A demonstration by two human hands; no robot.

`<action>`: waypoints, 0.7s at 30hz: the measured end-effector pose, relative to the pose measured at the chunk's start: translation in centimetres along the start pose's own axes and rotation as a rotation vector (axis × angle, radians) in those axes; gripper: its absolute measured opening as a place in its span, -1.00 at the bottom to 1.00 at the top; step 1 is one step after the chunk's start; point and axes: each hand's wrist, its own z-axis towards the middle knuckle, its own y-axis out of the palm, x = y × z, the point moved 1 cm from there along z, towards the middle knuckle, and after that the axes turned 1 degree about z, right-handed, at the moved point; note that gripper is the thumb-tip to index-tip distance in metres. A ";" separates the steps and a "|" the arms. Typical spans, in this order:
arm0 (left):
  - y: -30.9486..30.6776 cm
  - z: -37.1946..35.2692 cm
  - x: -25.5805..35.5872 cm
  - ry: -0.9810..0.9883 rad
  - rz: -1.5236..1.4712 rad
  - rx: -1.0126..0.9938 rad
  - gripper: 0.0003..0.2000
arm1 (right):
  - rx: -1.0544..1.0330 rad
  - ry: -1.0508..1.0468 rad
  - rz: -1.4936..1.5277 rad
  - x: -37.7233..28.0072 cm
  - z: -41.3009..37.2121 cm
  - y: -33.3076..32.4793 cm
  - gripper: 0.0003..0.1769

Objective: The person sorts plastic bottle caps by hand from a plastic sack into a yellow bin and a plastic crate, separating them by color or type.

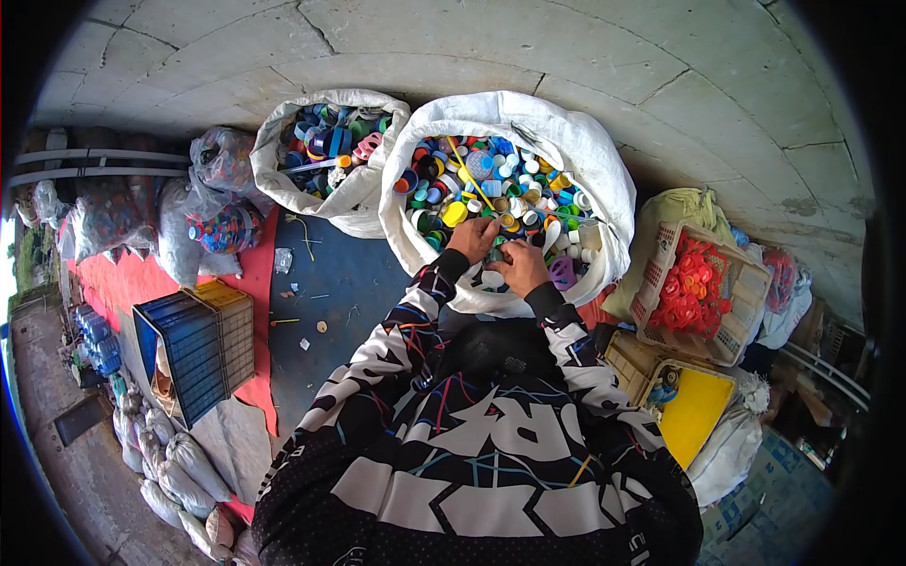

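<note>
A large white sack (pixel 604 160) with a rolled-down rim stands in front of me, full of plastic caps (pixel 538 193) in many colours. Both my hands are over its near part, close together. My left hand (pixel 474 240) has its fingers curled at the caps, and my right hand (pixel 521 268) is just right of it with bent fingers. Whatever lies between the fingertips is too small to make out. A yellow stick (pixel 469 172) lies on the caps beyond my hands. Near my right hand sits a purple piece (pixel 562 273).
Left of the big sack stands a smaller white sack (pixel 363 219) of mixed plastic. A crate of red pieces (pixel 651 316) and a yellow-topped container (pixel 698 410) are at the right. At the left are a blue-and-yellow crate (pixel 212 344) and filled bags (pixel 189 472). A wall (pixel 472 57) runs behind.
</note>
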 end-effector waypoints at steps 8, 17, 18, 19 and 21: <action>1.0 0.5 -1.9 0.093 0.178 -0.063 -0.63 | 0.009 -0.202 -0.042 -0.4 -1.3 0.0 -0.66; -0.1 -1.1 2.3 -0.182 0.060 0.149 -0.54 | 0.045 0.051 0.090 -0.8 -0.8 -1.1 -0.53; -0.2 -1.1 2.3 -0.176 0.044 0.149 -0.53 | 0.063 0.074 0.088 -0.8 -0.6 -1.2 -0.50; -0.3 -1.2 2.4 -0.171 0.027 0.150 -0.51 | 0.079 0.098 0.086 -0.7 -0.4 -1.2 -0.48; 0.4 -1.2 1.7 -0.130 -0.116 0.215 -0.49 | 0.099 0.118 0.141 -0.2 -0.2 -1.0 -0.57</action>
